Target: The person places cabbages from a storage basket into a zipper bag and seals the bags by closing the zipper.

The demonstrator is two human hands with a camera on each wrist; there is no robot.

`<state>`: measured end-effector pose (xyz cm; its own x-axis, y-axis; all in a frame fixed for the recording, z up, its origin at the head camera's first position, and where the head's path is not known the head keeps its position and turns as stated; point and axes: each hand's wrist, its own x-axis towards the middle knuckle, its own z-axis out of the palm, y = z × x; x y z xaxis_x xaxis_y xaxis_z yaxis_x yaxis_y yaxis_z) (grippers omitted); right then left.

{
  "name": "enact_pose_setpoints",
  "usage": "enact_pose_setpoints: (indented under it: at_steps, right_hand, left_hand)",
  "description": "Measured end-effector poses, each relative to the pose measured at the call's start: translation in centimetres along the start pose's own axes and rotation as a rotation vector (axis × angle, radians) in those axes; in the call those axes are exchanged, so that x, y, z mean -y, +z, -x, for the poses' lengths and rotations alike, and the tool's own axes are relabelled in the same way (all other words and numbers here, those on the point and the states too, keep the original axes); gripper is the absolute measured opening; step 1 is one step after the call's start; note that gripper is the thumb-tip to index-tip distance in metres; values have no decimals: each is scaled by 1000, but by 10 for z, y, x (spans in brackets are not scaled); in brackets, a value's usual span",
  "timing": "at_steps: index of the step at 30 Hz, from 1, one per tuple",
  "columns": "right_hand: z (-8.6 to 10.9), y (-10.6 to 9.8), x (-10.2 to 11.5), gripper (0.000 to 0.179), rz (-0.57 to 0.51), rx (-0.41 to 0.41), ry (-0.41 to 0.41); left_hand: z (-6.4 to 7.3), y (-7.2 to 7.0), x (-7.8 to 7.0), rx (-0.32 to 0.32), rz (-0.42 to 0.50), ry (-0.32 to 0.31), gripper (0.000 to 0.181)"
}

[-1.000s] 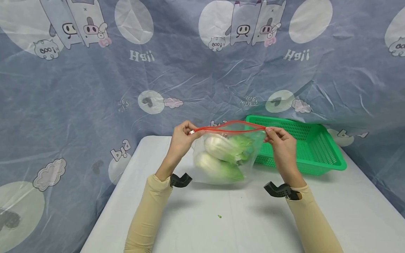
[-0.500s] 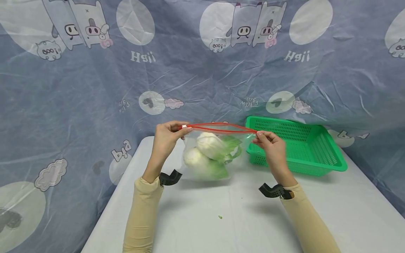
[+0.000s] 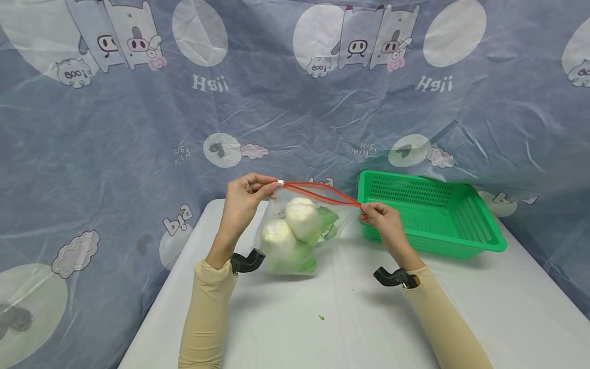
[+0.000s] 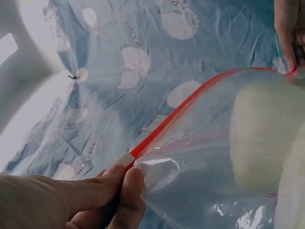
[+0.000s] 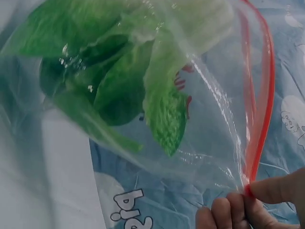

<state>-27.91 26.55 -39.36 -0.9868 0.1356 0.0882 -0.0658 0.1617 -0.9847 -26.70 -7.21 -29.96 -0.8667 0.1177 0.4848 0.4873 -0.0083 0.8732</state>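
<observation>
A clear zip bag [image 3: 276, 259] with a red zip edge [image 3: 338, 201] hangs between both hands over the table. Inside are two pale cabbage-like vegetables [image 3: 301, 218] with green leaves [image 5: 164, 105], white ends up and leaves toward the right. My left hand [image 3: 244, 202] pinches the bag's left top corner at the white slider [image 4: 125, 159]. At the right end of the zip, my right hand [image 3: 384, 220] pinches the corner between thumb and fingers. The two red strips stand apart in the middle, so the mouth gapes.
A green plastic basket [image 3: 433, 241] stands at the back right of the white table [image 3: 369, 333]. A small green leaf scrap [image 3: 321, 318] lies near the front. A blue-grey printed cloth [image 3: 295, 118] hangs behind the table.
Both hands have shifted left with the bag, the right one also lower. The bag now slants down to the right, and its vegetables have turned with their white ends toward the camera.
</observation>
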Motion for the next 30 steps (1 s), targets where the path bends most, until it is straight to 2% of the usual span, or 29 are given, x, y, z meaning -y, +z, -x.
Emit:
enact_pose_setpoints:
  at_steps: [3,6,9,12,16,21,27,30]
  right_hand:
    - [0,0,-2,39,103,-71,-55]
    - [4,0,3,40,193,-148,-138]
    - [11,5,19,37,254,-156,-227]
    - [19,14,42,35,293,-83,-318]
    - [28,32,73,30,337,58,-424]
    - [38,59,100,30,363,179,-495]
    - [49,78,120,28,277,251,-556]
    - [44,81,117,24,304,248,-597]
  left_hand:
    - [0,5,2,-4,-14,26,23]
    - [3,13,-4,8,-38,17,21]
    - [5,20,-5,18,-63,14,19]
    - [4,25,2,15,-81,31,19]
    - [6,31,3,14,-97,45,17]
    - [8,35,3,29,-115,54,14]
    - [10,37,4,50,-129,61,11]
    - [10,38,3,58,-151,58,12]
